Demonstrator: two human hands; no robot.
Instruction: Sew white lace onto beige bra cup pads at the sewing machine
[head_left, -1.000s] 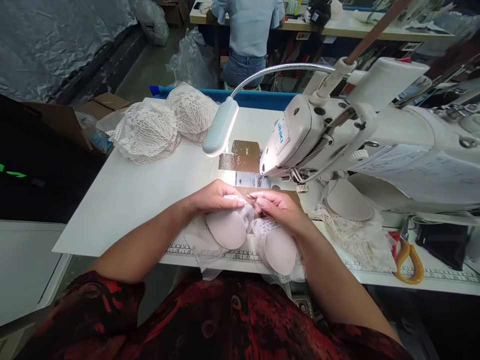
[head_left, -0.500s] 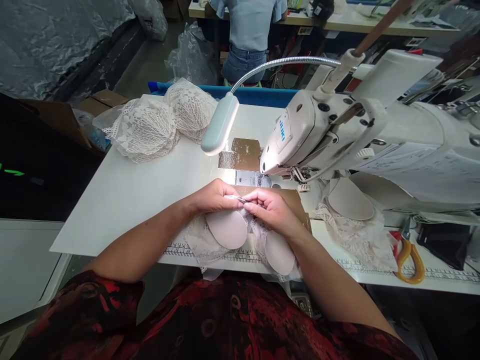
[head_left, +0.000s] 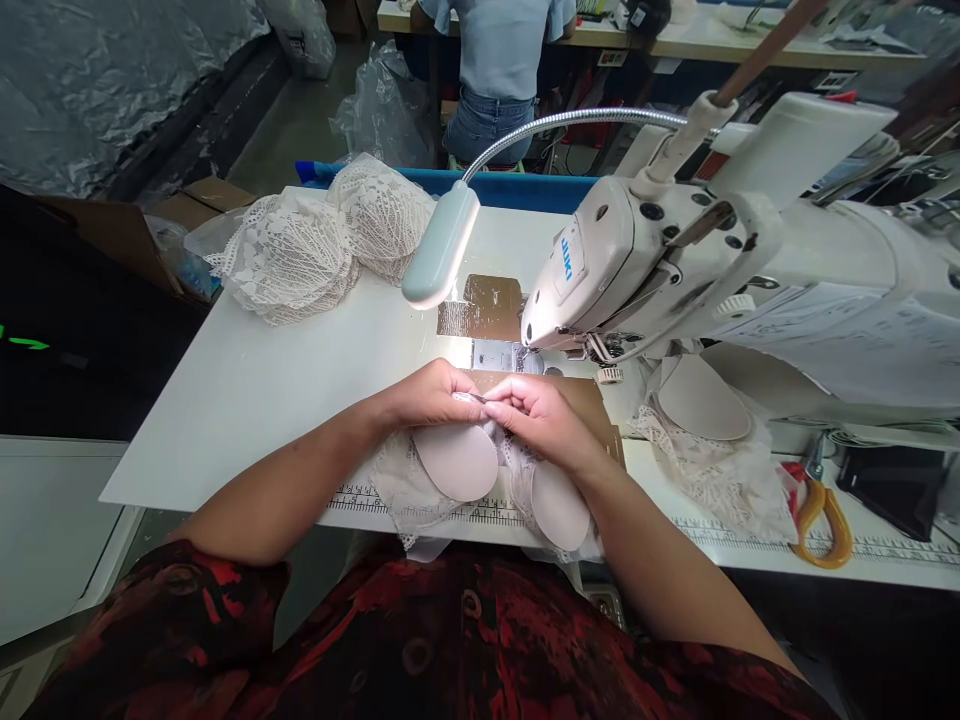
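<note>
1. Far left on the tabletop [head_left: 217, 400], lace-covered bra cups [head_left: 292, 260] sit piled, well apart from the hands.
2. The left hand [head_left: 427, 393] has its fingers pinched closed on the upper lace edge of a padded bra [head_left: 456, 465], which lies at the tabletop's near edge, across the printed ruler [head_left: 352, 499].
3. That bra should be very light: cups soft and springy, lining perhaps slippery, lace limp and easily snagged. The edge where lace meets cup probably offers the surest grip.
4. The right hand [head_left: 544, 415] has its fingers closed on the same edge; the dark sliver between both hands is too small to name.
5. Just beyond stands the sewing machine [head_left: 577, 265].
</note>
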